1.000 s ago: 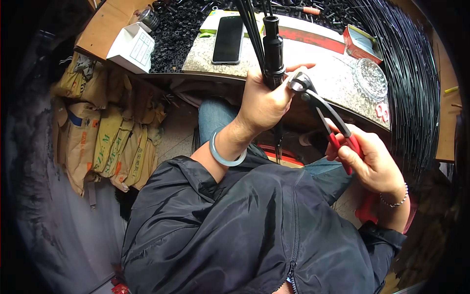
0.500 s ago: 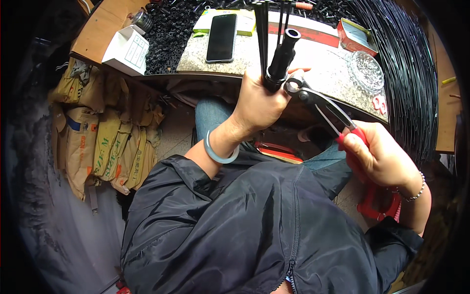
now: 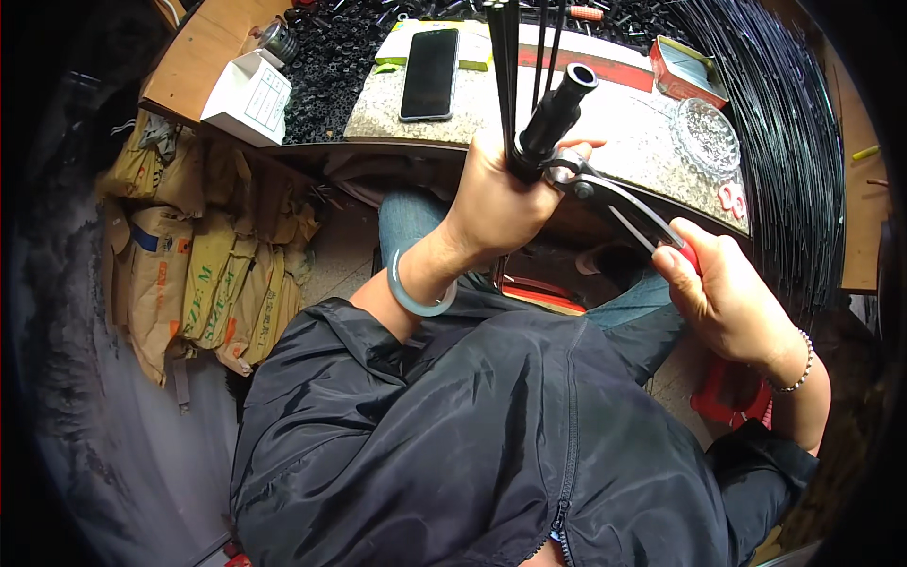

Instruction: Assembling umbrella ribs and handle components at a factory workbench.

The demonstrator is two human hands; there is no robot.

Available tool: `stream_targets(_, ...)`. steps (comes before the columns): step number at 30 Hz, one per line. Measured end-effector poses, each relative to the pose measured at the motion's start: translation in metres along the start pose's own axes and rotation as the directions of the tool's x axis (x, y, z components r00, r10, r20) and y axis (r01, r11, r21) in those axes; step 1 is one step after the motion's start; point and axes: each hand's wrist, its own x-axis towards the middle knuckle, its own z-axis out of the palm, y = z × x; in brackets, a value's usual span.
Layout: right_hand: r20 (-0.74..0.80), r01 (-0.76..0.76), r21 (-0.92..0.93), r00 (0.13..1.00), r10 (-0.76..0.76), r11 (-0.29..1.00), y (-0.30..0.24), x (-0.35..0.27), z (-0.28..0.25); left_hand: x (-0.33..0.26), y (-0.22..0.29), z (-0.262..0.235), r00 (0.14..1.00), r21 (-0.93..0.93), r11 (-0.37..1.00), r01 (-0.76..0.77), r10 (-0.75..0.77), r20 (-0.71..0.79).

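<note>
My left hand [image 3: 501,208] is closed round a black stepped tube [image 3: 550,123] with an open round end that points up and to the right. Beside the tube, several thin black rods [image 3: 504,71] rise from the same fist. My right hand [image 3: 723,283] grips the red handles of a pair of pliers [image 3: 619,203]. The pliers' rounded jaws lie against the lower side of the tube, close to my left fingers. What exactly the jaws bite on is hidden there.
On the bench ahead lie a black phone [image 3: 430,76], a glass ashtray [image 3: 706,140], an open red tin [image 3: 688,74] and a white box [image 3: 248,99]. Small black parts [image 3: 331,71] heap at the back left. Long black rods [image 3: 789,142] stand bundled at right; paper sacks [image 3: 194,274] lean at left.
The tube has tipped a little to the right and its open end sits slightly lower. The plier handles have come closer together, with my right hand squeezed tighter round them.
</note>
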Motion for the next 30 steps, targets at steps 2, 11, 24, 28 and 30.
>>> stream_targets(2, 0.029, -0.022, -0.048, 0.999, 0.023, 0.999, 0.002, 0.001, 0.002, 0.003, 0.003, -0.001, 0.996, 0.000, 0.997, -0.078, 0.078, 0.037)
stream_targets(11, -0.479, -0.107, -0.568, 0.849, -0.222, 0.816, 0.108, 0.074, 0.039, 0.011, 0.013, -0.044, 0.994, -0.641, 0.763, 0.083, -0.107, 0.001)
stream_targets(24, -0.218, 0.390, 0.380, 0.919, -0.329, 0.839, 0.077, 0.007, 0.122, -0.056, 0.030, -0.027, 0.926, -0.932, 0.344, -0.116, -0.301, -0.226)
stream_targets(28, -0.886, 0.797, 0.383, 0.460, -0.058, 0.467, 0.064, 0.020, 0.126, -0.076, 0.003, 0.005, 0.753, -0.994, 0.034, 0.107, -0.655, 0.058)
stream_targets(30, -0.788, 0.768, 0.562, 0.610, -0.085, 0.307, 0.071, 0.016, 0.122, -0.072, 0.002, 0.006, 0.828, -0.994, 0.082, 0.074, -0.561, 0.015)
